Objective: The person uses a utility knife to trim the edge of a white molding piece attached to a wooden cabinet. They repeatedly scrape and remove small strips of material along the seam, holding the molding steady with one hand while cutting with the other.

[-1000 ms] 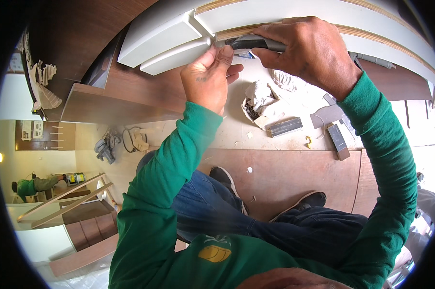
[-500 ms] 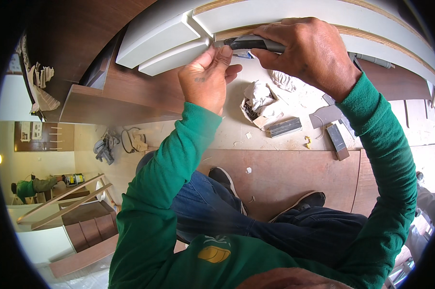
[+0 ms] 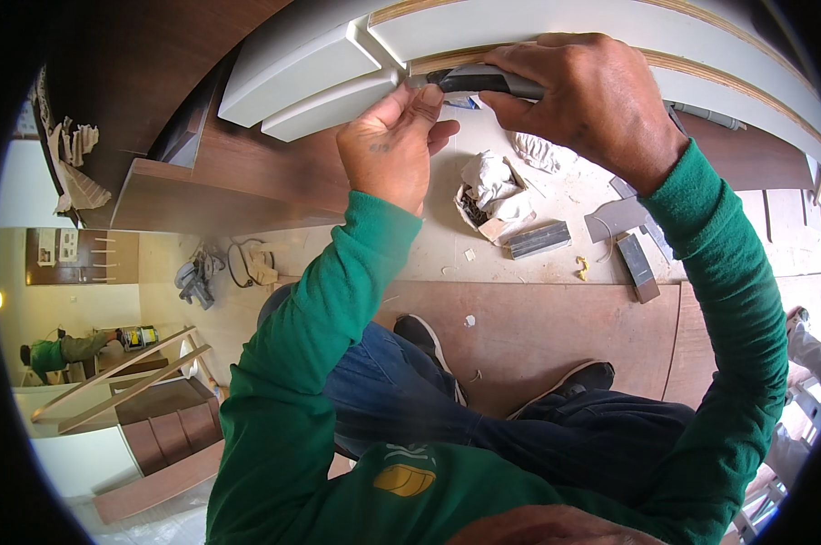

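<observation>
My right hand (image 3: 590,102) grips a grey and black utility knife (image 3: 479,82), its tip pointing left at the plywood edge of a white laminated panel (image 3: 556,27). My left hand (image 3: 394,145) is raised just under the knife's tip, with its thumb and fingers pinched at the panel's lower edge beside a smaller white panel piece (image 3: 331,104). Whether the left fingers hold a thin strip I cannot tell. Both sleeves are green.
On the floor below lie a crumpled white rag in a small box (image 3: 490,195), dark wood offcuts (image 3: 539,240) (image 3: 638,268) and a power tool with cord (image 3: 197,272). Brown plywood sheets (image 3: 556,336) cover the floor under my shoes. Another person in green (image 3: 61,352) crouches far left.
Almost nothing differs: my hands stay at the panel edge, the left hand shifting very slightly while the knife stays in place.
</observation>
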